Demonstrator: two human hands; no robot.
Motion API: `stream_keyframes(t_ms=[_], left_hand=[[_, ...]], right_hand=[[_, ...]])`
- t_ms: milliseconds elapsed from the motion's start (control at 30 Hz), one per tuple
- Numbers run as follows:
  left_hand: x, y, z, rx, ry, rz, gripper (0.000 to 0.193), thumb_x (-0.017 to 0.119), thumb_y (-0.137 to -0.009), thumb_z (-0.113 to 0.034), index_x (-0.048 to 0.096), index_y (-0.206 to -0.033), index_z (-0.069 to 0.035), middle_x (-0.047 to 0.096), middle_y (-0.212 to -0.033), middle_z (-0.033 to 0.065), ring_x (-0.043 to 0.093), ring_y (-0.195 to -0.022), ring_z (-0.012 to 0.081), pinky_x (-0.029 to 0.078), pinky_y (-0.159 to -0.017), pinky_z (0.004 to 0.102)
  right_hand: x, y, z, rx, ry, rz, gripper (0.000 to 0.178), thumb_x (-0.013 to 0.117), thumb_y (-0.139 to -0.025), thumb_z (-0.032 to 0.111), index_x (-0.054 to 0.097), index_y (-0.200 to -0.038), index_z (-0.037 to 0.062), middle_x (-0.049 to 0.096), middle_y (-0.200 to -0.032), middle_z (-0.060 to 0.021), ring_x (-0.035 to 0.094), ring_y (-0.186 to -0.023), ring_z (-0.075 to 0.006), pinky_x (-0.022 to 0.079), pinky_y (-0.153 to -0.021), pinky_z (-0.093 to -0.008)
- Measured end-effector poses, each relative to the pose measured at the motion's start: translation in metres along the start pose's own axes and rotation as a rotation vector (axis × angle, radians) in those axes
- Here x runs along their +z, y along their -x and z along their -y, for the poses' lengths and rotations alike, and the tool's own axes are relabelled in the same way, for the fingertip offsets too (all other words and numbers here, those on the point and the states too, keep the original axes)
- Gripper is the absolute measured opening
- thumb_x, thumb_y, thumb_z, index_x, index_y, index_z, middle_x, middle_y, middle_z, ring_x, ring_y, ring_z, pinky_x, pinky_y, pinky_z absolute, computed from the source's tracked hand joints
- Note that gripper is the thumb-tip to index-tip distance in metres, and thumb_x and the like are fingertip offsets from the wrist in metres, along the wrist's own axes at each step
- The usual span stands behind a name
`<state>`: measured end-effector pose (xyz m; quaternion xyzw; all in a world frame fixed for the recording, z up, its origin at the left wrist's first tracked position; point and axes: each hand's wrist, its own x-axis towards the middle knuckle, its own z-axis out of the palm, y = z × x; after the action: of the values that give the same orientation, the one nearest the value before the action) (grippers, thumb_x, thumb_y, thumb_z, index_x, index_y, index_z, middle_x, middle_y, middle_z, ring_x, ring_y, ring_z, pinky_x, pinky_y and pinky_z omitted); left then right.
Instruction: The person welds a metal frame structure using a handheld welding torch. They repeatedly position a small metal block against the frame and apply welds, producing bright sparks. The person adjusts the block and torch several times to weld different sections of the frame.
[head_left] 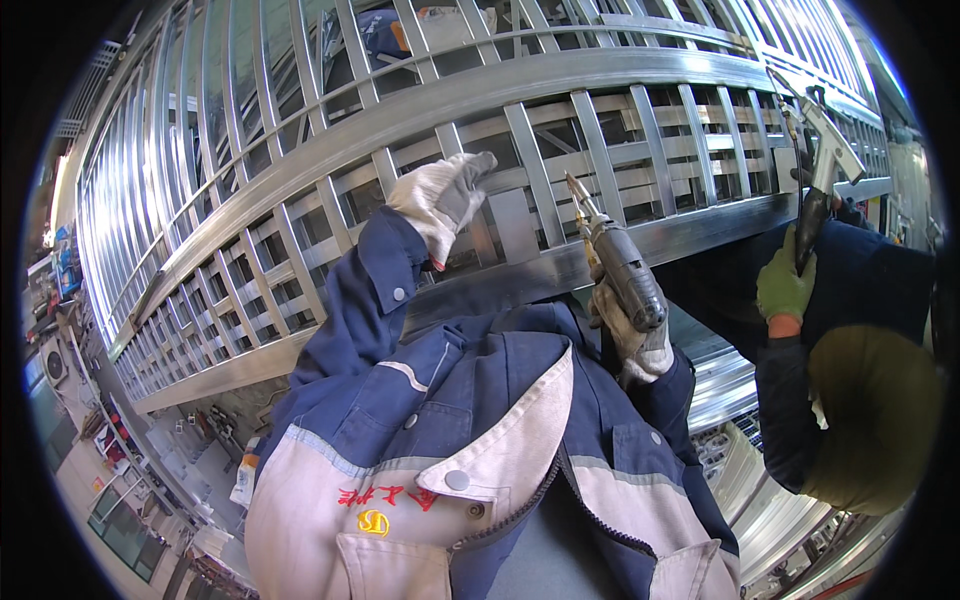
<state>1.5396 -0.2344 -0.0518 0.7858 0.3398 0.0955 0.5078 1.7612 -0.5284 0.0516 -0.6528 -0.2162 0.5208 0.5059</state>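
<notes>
My left hand [440, 200], in a pale work glove, reaches over the lower rail of a shiny metal frame [520, 270]. Its fingers are stretched out and hold nothing that I can see. Just right of it, a flat grey plate [514, 226] sits against the frame's bars. In my right hand [637, 340], also gloved, is a grey and black power drill [628, 268]. The drill's long narrow nose points up and left at the bars, close to the grey plate. I cannot tell whether its tip touches metal.
At the right, another person [870, 400] in dark clothes holds a long-handled tool [822, 185] in a green-gloved hand [785, 285]. More barred metal panels [230, 90] stretch across the far side. An orange and blue item [400, 32] lies beyond them.
</notes>
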Motion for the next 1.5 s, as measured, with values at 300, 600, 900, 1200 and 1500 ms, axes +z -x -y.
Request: stream_keyframes(t_ms=[300, 600, 900, 1200, 1500], left_hand=[[-0.004, -0.004, 0.045, -0.099, -0.01, 0.15, 0.095, 0.102, -0.063, -0.018, 0.069, -0.152, -0.005, 0.078, -0.137, 0.0244, 0.076, -0.132, 0.0409, 0.061, -0.11, 0.0383], [0.05, -0.003, 0.096, -0.482, 1.06, -0.222, 0.075, 0.093, -0.082, -0.015, 0.069, -0.152, 0.002, 0.079, -0.13, 0.0235, 0.078, -0.127, 0.0368, 0.061, -0.107, 0.0335], [-0.014, -0.032, 0.018, -0.281, 0.416, 0.252, 0.034, 0.064, -0.106, 0.002, 0.075, -0.138, 0.0, 0.074, -0.099, -0.0007, 0.065, -0.082, 0.0083, 0.058, -0.077, 0.0262], [-0.02, -0.094, -0.073, -0.123, -0.554, 0.425, 0.048, 0.082, -0.099, -0.049, 0.084, -0.114, -0.004, 0.084, -0.103, 0.0194, 0.081, -0.098, 0.0338, 0.062, -0.088, 0.0459], [-0.005, -0.113, -0.018, -0.117, -0.472, 0.449, 0.055, 0.084, -0.097, -0.055, 0.084, -0.12, -0.004, 0.084, -0.114, 0.0219, 0.08, -0.108, 0.0403, 0.062, -0.096, 0.0498]], right_hand=[[-0.002, -0.008, -0.007, 0.051, -0.078, -0.008, 0.041, 0.081, -0.107, 0.0, 0.065, -0.145, -0.0041, 0.073, -0.116, -0.009, 0.073, -0.09, -0.0136, 0.062, -0.079, -0.0303], [0.001, -0.012, -0.007, -0.016, -0.045, -0.047, 0.047, 0.08, -0.108, 0.002, 0.063, -0.152, -0.0025, 0.075, -0.119, -0.0089, 0.075, -0.098, -0.0142, 0.064, -0.083, -0.0295], [-0.002, -0.015, -0.015, 0.153, -0.404, -0.11, 0.039, 0.077, -0.11, -0.002, 0.063, -0.146, -0.0025, 0.074, -0.127, -0.0115, 0.076, -0.102, -0.0159, 0.066, -0.087, -0.0279], [0.005, -0.012, 0.01, -0.041, 0.001, -0.087, 0.045, 0.083, -0.106, 0.011, 0.07, -0.147, 0.0003, 0.075, -0.117, -0.0041, 0.069, -0.096, -0.0102, 0.059, -0.085, -0.029], [0.002, -0.012, 0.023, 0.022, 0.076, -0.053, 0.046, 0.084, -0.105, 0.016, 0.069, -0.146, -0.0001, 0.075, -0.113, -0.0048, 0.069, -0.088, -0.0106, 0.059, -0.08, -0.0295]])
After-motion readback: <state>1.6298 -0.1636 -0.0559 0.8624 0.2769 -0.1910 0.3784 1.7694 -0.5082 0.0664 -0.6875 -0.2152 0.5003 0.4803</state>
